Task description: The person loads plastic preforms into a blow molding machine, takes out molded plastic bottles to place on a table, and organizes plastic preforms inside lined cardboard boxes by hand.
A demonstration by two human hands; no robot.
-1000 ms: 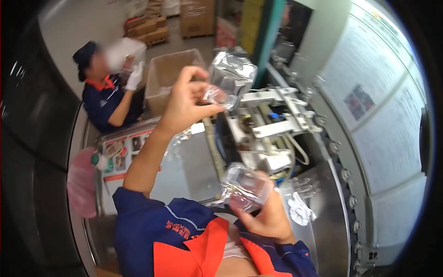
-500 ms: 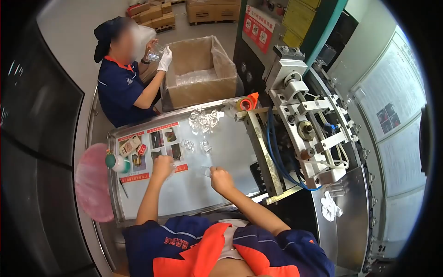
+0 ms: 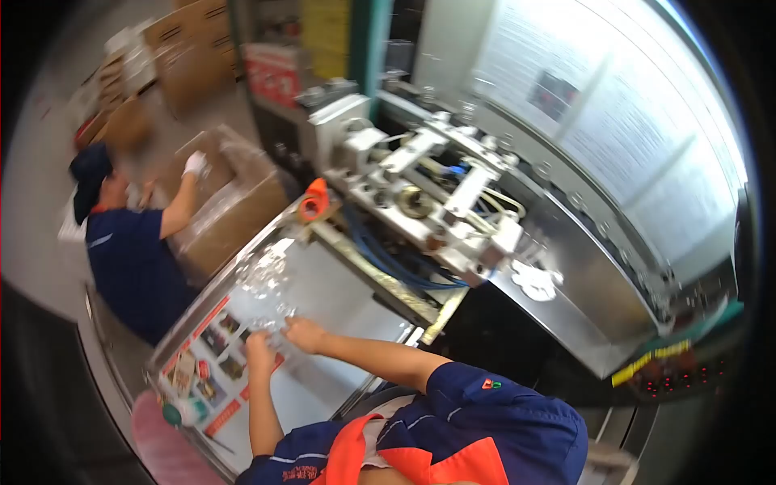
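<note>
My left hand (image 3: 259, 351) is closed over the table beside the printed sheet, with its fingertips at a clear, bottle-like plastic piece. Just to its right, my right hand (image 3: 304, 334) is closed too, its fingers on another see-through piece. Both held pieces are blurred and partly hidden by the fingers. Beyond my hands, a cluster of clear plastic containers (image 3: 265, 271) sits on the grey tabletop (image 3: 335, 279). The printed sheet with photos (image 3: 212, 343) lies to the left.
A co-worker (image 3: 133, 250) reaches into a lined cardboard box (image 3: 234, 230) at the back left. A metal machine (image 3: 416, 202) stands to the right, with an orange tape dispenser (image 3: 314, 202) near its corner. White gloves (image 3: 535, 280) lie on the steel chute (image 3: 558, 303). A green-capped bottle (image 3: 184, 412) stands at left.
My view has swung to the right, blurring the scene. My hands have come closer together, nearer the clear containers. The co-worker's gloved hand has gone from holding a clear bottle to over the box.
</note>
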